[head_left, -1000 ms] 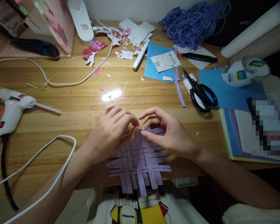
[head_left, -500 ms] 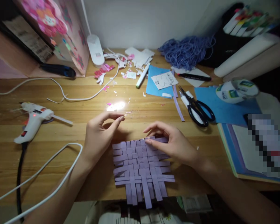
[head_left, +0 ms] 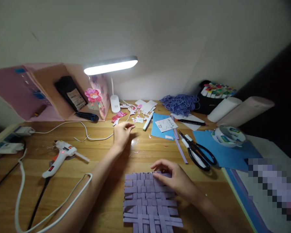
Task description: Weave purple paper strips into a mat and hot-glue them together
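A woven mat of purple paper strips (head_left: 147, 197) lies at the near edge of the wooden table, its strip ends loose at the sides. My right hand (head_left: 171, 174) rests at its upper right corner, thumb on top and fingers curled behind, gripping the edge. Farther away, my left hand (head_left: 123, 132) is raised over the table near the paper scraps (head_left: 118, 117). Its thumb and index finger are pinched together; anything between them is too small to make out.
A hot glue gun (head_left: 60, 158) and white cable (head_left: 87, 181) lie left. Black-handled scissors (head_left: 199, 152), blue paper (head_left: 160, 129), tape rolls (head_left: 229, 136) and a purple yarn heap (head_left: 179, 104) are right. A lit lamp (head_left: 111, 66) hangs above the back.
My left hand has moved away from the mat toward the scraps at the back. My right hand stays on the mat's corner. The view has tilted up, showing the lamp.
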The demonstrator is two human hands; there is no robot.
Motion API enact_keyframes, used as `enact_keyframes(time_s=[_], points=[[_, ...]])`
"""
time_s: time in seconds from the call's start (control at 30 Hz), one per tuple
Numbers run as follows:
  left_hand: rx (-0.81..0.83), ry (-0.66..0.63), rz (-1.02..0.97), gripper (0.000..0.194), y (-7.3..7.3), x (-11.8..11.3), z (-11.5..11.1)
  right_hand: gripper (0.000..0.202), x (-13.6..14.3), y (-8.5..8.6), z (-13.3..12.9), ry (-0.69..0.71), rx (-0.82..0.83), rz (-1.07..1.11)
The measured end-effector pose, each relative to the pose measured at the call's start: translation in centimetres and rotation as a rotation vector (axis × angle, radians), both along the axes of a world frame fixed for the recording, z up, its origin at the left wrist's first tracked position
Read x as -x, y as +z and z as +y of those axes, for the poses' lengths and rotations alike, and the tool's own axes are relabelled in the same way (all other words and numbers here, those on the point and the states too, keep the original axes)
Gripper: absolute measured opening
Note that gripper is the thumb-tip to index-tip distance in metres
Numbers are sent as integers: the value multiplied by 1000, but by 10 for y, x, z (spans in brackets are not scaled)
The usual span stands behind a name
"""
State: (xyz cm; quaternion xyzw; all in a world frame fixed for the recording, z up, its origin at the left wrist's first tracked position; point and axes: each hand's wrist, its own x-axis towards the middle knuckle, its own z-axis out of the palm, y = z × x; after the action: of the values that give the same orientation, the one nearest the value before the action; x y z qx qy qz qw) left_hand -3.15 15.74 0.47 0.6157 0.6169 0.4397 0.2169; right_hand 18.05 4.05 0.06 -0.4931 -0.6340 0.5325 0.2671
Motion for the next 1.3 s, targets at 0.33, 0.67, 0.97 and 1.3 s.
enact_keyframes(time_s=[0.33,0.67,0.97,1.3], points=[[108,-110,256,26,-21,-11,81,10,1,0,-1,0,-20,20],[95,-240,443,24,-25,-7,71,9,3,9,-7,41,-33,19],[83,-147,429,25,-23,4,72,9,4,6,-8,68,-98,24],[105,-64,276,28,-18,11,76,10,4,9,-8,78,-119,25]])
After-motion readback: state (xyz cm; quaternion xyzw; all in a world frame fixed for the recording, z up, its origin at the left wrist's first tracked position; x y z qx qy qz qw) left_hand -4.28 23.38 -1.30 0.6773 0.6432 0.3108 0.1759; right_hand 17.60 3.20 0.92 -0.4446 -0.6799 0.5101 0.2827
